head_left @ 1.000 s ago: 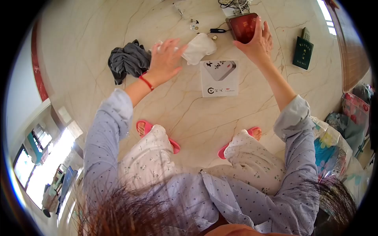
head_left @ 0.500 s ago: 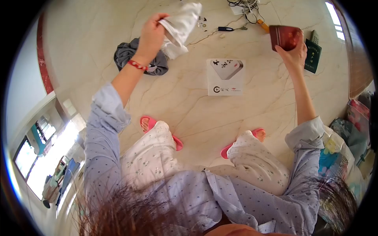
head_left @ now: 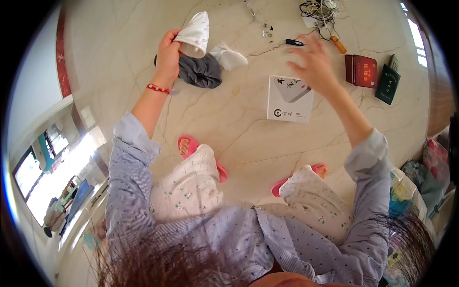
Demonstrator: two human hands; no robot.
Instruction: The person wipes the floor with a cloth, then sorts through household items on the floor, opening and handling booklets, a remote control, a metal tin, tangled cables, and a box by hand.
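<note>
Pinched in my left hand [head_left: 167, 56] is a small white cloth piece [head_left: 195, 34] with a faint pattern, its open rim facing down. Beneath and beside it on the floor lie a bunched grey cloth [head_left: 201, 71] and another white cloth piece [head_left: 229, 56]. My right hand [head_left: 315, 67] is in the air, blurred, with fingers spread and nothing in it. It hovers over the upper right corner of a white box [head_left: 289, 107] with dark lettering. To its right, a dark red box [head_left: 361, 71] stands on the floor beside a dark green booklet [head_left: 387, 85].
Tangled cables [head_left: 321, 13], an orange object [head_left: 338, 44] and a black-handled item [head_left: 294, 42] lie near the far side. Small bits [head_left: 267, 32] are scattered left of them. Plastic bags [head_left: 406, 191] crowd the right; a white furniture edge [head_left: 48, 119] stands left.
My right hand has let go of the red box, now on the floor, and moved left. My left hand, still holding white cloth, has shifted slightly left and down. The view has shifted a little.
</note>
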